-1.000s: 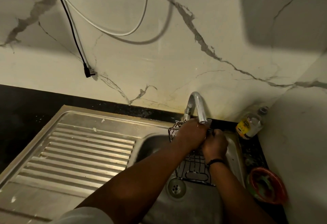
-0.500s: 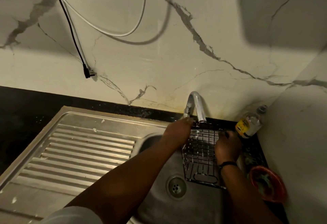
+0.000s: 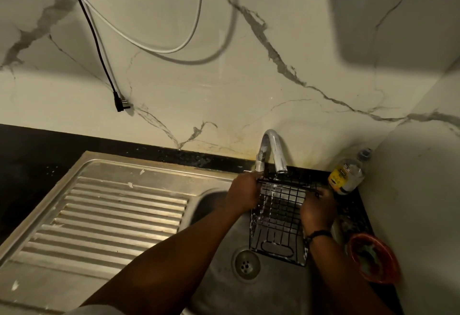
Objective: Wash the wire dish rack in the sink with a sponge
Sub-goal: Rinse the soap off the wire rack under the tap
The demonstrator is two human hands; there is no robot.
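Note:
A black wire dish rack [image 3: 278, 217] with white suds on its wires stands tilted in the steel sink basin [image 3: 268, 287], under the chrome tap [image 3: 273, 150]. A thin stream of water falls from the spout onto the rack's top edge. My left hand [image 3: 242, 194] grips the rack's upper left corner. My right hand [image 3: 317, 211] holds its upper right side; a dark band circles that wrist. No sponge shows in either hand.
The sink drain [image 3: 246, 265] lies below the rack. A ribbed steel drainboard [image 3: 112, 220] stretches left. A bottle with a yellow label [image 3: 346, 176] stands in the corner. An orange bowl [image 3: 373, 257] sits at right. A black plug [image 3: 120, 104] and cables hang on the marble wall.
Both hands have moved apart from the rack's top middle to its two upper corners. The rack has turned so that its open wire face shows under the tap.

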